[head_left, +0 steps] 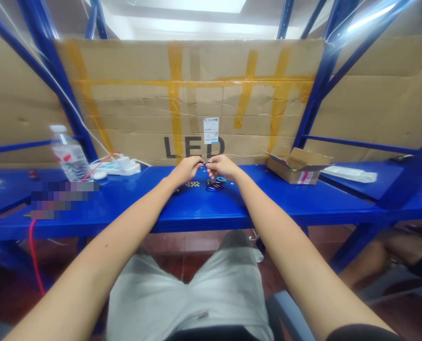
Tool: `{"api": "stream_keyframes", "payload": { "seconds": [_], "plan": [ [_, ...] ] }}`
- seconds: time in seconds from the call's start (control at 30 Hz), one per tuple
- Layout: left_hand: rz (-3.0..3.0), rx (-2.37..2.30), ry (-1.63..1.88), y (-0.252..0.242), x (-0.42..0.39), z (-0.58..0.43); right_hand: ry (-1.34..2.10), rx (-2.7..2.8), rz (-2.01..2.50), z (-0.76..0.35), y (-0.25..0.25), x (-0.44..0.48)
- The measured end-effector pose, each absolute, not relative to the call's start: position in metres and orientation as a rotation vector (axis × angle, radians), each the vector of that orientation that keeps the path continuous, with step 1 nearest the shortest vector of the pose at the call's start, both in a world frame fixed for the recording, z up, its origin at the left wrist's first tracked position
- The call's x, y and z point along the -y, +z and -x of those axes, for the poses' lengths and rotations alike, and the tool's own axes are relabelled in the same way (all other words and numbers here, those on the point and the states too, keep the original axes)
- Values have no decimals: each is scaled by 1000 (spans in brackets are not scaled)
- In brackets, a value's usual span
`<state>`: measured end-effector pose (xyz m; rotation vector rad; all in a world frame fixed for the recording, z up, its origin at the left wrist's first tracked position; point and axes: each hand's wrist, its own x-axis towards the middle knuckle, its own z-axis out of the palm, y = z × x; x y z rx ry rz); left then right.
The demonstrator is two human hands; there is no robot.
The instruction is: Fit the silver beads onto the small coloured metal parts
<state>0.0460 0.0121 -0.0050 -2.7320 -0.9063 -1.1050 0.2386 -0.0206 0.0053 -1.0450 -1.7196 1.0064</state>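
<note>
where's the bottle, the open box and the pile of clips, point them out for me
bottle (72, 158), head view: on its clear side, near the label
open box (288, 173), head view: on its near side wall
clips (216, 184), head view: middle of the pile

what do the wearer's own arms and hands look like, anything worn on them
The left hand and right hand are ungloved; the left forearm and right forearm are bare, with nothing visible worn on them. A dark sleeve edge shows on the right side only.
</note>
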Motion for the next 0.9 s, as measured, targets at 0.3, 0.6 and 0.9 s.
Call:
{"api": "stream_keyframes", "payload": {
  "seconds": [0.3, 0.6, 0.9],
  "plan": [
    [2972, 1182, -1239, -10, -14, -52, 240, 2002, 1113, -236, -4, 10],
    [3833, 1678, -1670, 4, -3, -41, 235, 1841, 971, -231, 0, 11],
    [3526, 1687, -1632, -1, -14, -35, 185, 1743, 1180, -236, 3, 10]
  ]
}}
